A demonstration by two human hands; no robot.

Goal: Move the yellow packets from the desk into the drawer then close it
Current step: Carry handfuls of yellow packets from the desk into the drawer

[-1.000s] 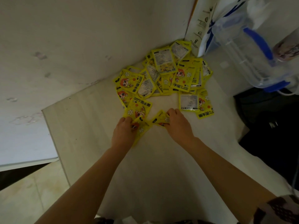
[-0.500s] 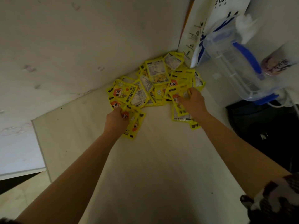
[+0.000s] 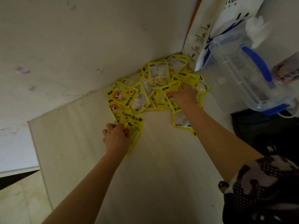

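Several yellow packets [image 3: 155, 88] with a cartoon figure lie heaped on the pale desk [image 3: 145, 183], pushed into the corner against the wall. My left hand [image 3: 116, 138] grips a few yellow packets [image 3: 133, 126] at the near left side of the heap, fingers curled over them. My right hand [image 3: 185, 95] reaches into the right side of the heap and its fingers curl round packets there. One packet [image 3: 181, 120] lies face down beside my right forearm. No drawer is in view.
A white coffee bag [image 3: 215, 29] leans in the corner behind the heap. A clear plastic jug [image 3: 246, 75] with a blue handle stands at the right, above a black object [image 3: 267, 131]. The desk's left edge [image 3: 37, 151] drops to the floor.
My right hand has moved from the near packets to the heap's far right side and stayed there. My left hand has kept its bunch of packets.
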